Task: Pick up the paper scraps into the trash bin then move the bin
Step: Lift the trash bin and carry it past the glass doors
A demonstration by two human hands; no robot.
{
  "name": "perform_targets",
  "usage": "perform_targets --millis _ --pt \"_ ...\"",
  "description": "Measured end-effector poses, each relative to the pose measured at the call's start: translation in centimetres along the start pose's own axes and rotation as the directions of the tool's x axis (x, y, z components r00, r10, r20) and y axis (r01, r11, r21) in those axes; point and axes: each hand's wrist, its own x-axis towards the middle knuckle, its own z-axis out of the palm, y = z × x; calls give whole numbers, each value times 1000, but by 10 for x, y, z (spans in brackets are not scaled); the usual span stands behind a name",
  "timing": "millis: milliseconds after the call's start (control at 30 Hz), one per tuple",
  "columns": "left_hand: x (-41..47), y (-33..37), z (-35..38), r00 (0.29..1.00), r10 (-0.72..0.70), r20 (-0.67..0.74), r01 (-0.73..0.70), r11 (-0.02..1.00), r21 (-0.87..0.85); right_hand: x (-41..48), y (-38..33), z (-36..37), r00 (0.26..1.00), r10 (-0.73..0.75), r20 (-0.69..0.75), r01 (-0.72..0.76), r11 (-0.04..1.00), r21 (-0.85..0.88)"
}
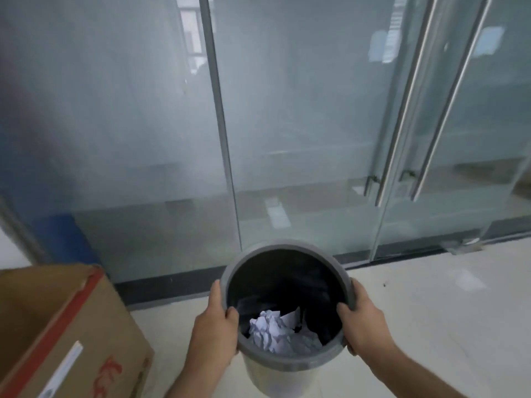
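Bin (287,300) gripped w/ both hands, dead centre in front of the body, mouth up, axis pretty much upright w/ maybe a slight lean toward the camera. Left hand (214,326) clamped on the left side of the rim, thumb hooked inside, fingers wrapped down the outside. Right hand (363,317) mirrored on the right side, thumb inside too. Both closed on the rim, neither nearer really, so load looks evenly split.

Paper scraps (274,331) already down in the bottom, crumpled white wads against the black liner. No loose paper spotted on the tile floor (431,311) in view, so pickup part prob done and now on the moving part.

Can't tell if the base is off the floor or resting, bottom hidden by the rim and wrists.

Cardboard box (71,326) sitting close on the left, glass partition (301,139) straight ahead w/ a glass door (448,139) further right. Open floor mostly to the right, so easiest carry prob that way. Watch the box corner if swinging left.
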Motion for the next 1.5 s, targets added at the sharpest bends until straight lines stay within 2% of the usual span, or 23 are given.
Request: perform_targets --millis 100,233,367,567,700,900,1033,1133,1267,1500 --pt "-13 95 -73 995 52 -81 -54 998 -22 -13 -106 -60 996 -91 -5 91 996 6" --pt "-48 178 -134 983 109 -147 -115 993 -39 -36 -194 -120 982 -188 -27 187 982 -11" --pt "-82 214 -169 969 170 -181 -177 984 -22 -61 -229 -150 974 -225 -12 225 973 50" --pt "-103 250 -182 964 217 -154 -223 974 -25 -78 -240 -182 981 -191 -28 193 971 138" --pt "-99 284 -152 954 282 -100 -284 959 -9 -83 -226 -229 980 -146 -136 169 971 170" --pt "-114 345 -58 900 423 101 -419 906 -58 -96 -166 -328 931 -17 -364 83 983 165" --pt "-139 383 10 832 484 272 -468 875 -128 -123 -120 -395 882 75 -466 20 981 195" --pt "-162 408 51 776 524 350 -497 850 -171 -142 -97 -437 831 112 -545 1 979 203" --pt "-179 431 94 740 550 387 -513 834 -204 -155 -76 -474 786 137 -603 -5 976 216" --pt "-192 466 151 714 563 416 -528 823 -208 -146 -40 -520 784 158 -600 17 961 276"
